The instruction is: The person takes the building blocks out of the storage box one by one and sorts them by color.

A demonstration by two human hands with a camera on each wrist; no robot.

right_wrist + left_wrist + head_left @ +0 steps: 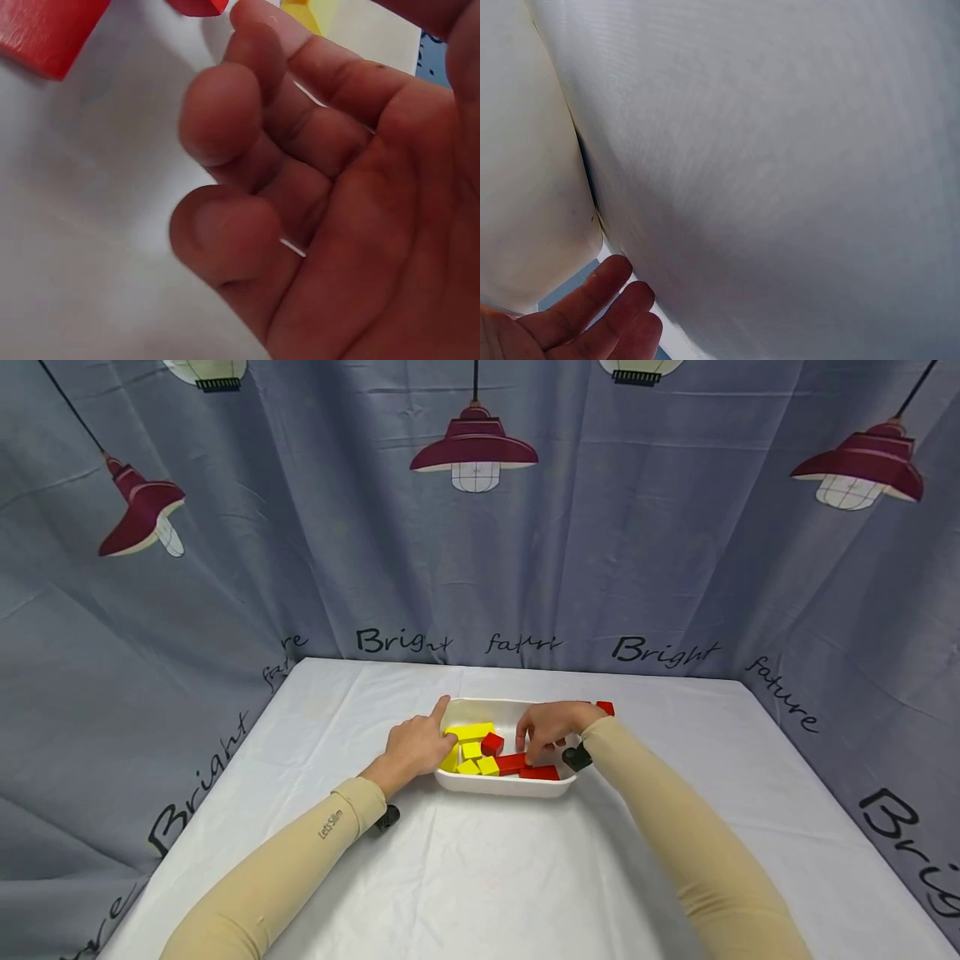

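Observation:
A white rectangular tray (501, 787) holds several yellow blocks (470, 732) at its left, and red blocks (492, 743) toward the middle and front. My left hand (416, 745) grips the tray's left rim, thumb over the edge and index finger stretched along it; its other fingers lie by the outer wall in the left wrist view. My right hand (551, 725) reaches into the tray. Its thumb and index finger pinch at the end of a long red block (511, 765), while the other fingers curl loosely around nothing. Another red block (540, 773) lies close by at the front wall.
Behind my right wrist, a red block (605, 707) sits on the white-covered table (495, 877), partly hidden. A blue-grey curtain (480, 568) with printed lamps hangs behind the table and down both sides. Dark wrist cameras (577, 757) are strapped under both wrists.

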